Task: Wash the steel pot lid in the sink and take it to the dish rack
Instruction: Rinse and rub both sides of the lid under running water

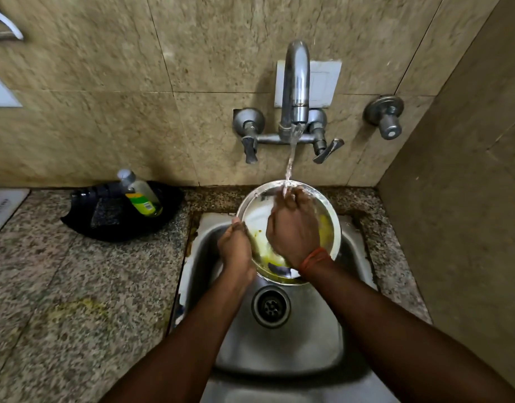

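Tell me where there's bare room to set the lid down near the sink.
Free: granite counter left of the sink, in front of the black tray holding the soap bottle. Narrow strip right of the sink by the wall. Crowded: under the tap, where both hands hold the steel lid.

One lid, one sink with one drain, one tap with two levers, one separate wall valve, one soap bottle, one black tray, two hands: left, right. One orange wristband.
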